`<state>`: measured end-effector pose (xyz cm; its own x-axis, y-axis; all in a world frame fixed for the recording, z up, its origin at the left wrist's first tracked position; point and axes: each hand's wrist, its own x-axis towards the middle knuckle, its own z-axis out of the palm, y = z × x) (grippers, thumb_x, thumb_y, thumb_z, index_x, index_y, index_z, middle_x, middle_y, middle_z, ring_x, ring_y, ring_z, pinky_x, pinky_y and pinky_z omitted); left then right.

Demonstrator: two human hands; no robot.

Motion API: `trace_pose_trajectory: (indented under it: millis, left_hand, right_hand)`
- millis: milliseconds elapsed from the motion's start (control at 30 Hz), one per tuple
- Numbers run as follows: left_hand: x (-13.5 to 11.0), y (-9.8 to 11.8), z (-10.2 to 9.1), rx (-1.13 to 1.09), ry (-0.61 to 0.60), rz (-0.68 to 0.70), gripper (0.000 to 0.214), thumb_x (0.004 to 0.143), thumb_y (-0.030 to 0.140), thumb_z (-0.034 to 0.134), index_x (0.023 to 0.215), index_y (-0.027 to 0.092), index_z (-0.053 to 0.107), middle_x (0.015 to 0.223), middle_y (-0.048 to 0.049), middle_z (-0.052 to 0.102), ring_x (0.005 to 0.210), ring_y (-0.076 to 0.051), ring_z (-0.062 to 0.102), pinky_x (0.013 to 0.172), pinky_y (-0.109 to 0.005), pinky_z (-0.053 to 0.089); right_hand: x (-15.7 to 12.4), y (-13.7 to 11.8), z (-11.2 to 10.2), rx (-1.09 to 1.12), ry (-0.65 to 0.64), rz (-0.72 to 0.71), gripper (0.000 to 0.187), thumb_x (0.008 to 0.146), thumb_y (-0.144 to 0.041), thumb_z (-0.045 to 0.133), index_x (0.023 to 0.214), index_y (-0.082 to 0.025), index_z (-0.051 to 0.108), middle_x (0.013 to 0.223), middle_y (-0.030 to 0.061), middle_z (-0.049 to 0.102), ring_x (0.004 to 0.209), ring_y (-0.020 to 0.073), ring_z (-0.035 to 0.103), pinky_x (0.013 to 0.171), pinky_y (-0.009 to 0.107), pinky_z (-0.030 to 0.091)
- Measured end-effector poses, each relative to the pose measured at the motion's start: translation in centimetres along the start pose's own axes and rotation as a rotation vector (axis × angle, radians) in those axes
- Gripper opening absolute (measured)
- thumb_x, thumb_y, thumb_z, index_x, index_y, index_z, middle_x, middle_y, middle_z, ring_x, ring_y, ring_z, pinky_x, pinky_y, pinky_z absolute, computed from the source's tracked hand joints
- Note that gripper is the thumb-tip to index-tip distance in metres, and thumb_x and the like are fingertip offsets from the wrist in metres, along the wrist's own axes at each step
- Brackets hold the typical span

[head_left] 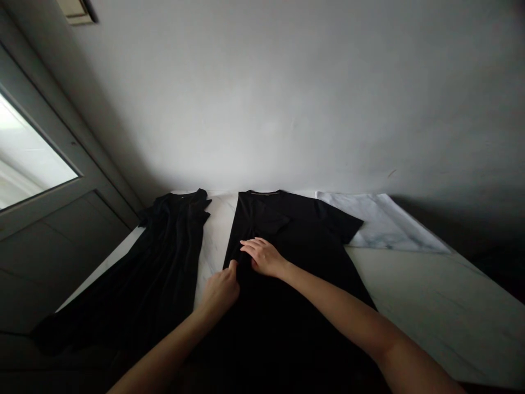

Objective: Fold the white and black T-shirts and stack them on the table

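Note:
A black T-shirt (303, 241) lies face up or down, I cannot tell which, with its collar toward the wall. Its left side is folded inward, and that sleeve lies across the body; the other sleeve sticks out to the right. My left hand (221, 287) is closed on the shirt's left folded edge, the fingers curled under and partly hidden. My right hand (264, 256) rests flat on the shirt just below the folded sleeve, fingers stretched out.
Left of the shirt a dark dress-like garment (168, 262) hangs over the table's front edge. A folded white cloth (381, 219) lies at the back right on the marble-patterned table (418, 295). Behind is a pale wall (287, 98); a door (49, 164) stands at left.

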<state>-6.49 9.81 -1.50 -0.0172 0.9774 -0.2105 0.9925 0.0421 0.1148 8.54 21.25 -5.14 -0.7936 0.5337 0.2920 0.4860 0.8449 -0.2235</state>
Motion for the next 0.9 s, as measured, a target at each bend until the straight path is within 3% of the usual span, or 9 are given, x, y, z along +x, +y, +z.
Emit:
trace_pose_trajectory:
  millis: [167,367,500,633,700,800,900]
  left_hand:
    - [-1.6,2.5,0.3,-0.025,0.12,-0.007,0.036,0.087,0.008,0.039,0.121,0.017,0.046,0.104,-0.0109,0.07,0.094,-0.023,0.069,0.072,-0.029,0.049]
    - [-6.4,4.9,2.3,0.015,0.169,0.003,0.052,0.084,0.004,0.039,0.135,0.018,0.041,0.116,-0.0105,0.064,0.091,-0.019,0.068,0.069,-0.026,0.048]
    - [-10.2,3.9,3.6,0.071,0.152,-0.027,0.051,0.083,0.004,0.042,0.132,0.015,0.047,0.11,-0.0114,0.066,0.097,-0.023,0.065,0.08,-0.032,0.05]
    - [-13.0,1.7,3.8,0.127,0.116,-0.113,0.029,0.082,0.011,0.046,0.105,0.018,0.063,0.095,-0.0106,0.068,0.097,-0.028,0.064,0.085,-0.04,0.05]
    - [-13.8,0.9,3.9,0.129,0.075,-0.117,0.029,0.083,0.012,0.044,0.103,0.019,0.065,0.099,-0.0106,0.069,0.099,-0.028,0.064,0.087,-0.041,0.051]
    - [-14.1,1.0,4.6,0.045,-0.084,-0.067,0.049,0.084,0.007,0.036,0.126,0.022,0.058,0.117,-0.0093,0.068,0.101,-0.024,0.066,0.086,-0.035,0.054]
    - [-14.0,1.9,5.6,-0.066,-0.25,0.124,0.061,0.081,0.008,0.037,0.138,0.026,0.048,0.12,-0.0082,0.067,0.098,-0.025,0.068,0.082,-0.034,0.056]
  right_hand:
    - [-1.2,-2.4,-0.1,-0.153,0.01,0.149,0.037,0.087,-0.016,0.051,0.123,-0.015,0.059,0.138,0.0135,0.054,0.12,0.0245,0.051,0.096,0.036,0.045]
    - [-2.1,-4.5,-0.1,-0.291,-0.006,0.193,0.03,0.097,-0.017,0.037,0.111,-0.02,0.064,0.123,0.0111,0.062,0.102,0.0235,0.057,0.077,0.032,0.049]
    - [-3.0,-4.4,-0.4,-0.293,-0.025,0.239,0.039,0.099,-0.012,0.032,0.114,-0.022,0.066,0.128,0.0083,0.061,0.099,0.0212,0.058,0.077,0.031,0.05]
    - [-3.3,-3.8,-0.5,-0.253,-0.037,0.222,0.039,0.099,-0.013,0.034,0.117,-0.023,0.067,0.132,0.0076,0.059,0.101,0.021,0.059,0.079,0.03,0.05]
    - [-3.3,-3.5,-0.3,-0.235,-0.026,0.201,0.038,0.099,-0.013,0.036,0.119,-0.023,0.067,0.132,0.0077,0.058,0.103,0.021,0.058,0.081,0.03,0.05]
    - [-3.3,-2.9,0.0,-0.224,0.002,0.154,0.035,0.099,-0.015,0.039,0.116,-0.024,0.069,0.123,0.0077,0.062,0.101,0.0195,0.058,0.079,0.028,0.048]
    - [-3.6,-2.3,0.1,-0.216,0.021,0.066,0.03,0.098,-0.015,0.044,0.107,-0.023,0.071,0.108,0.0066,0.066,0.094,0.0172,0.057,0.074,0.025,0.046]
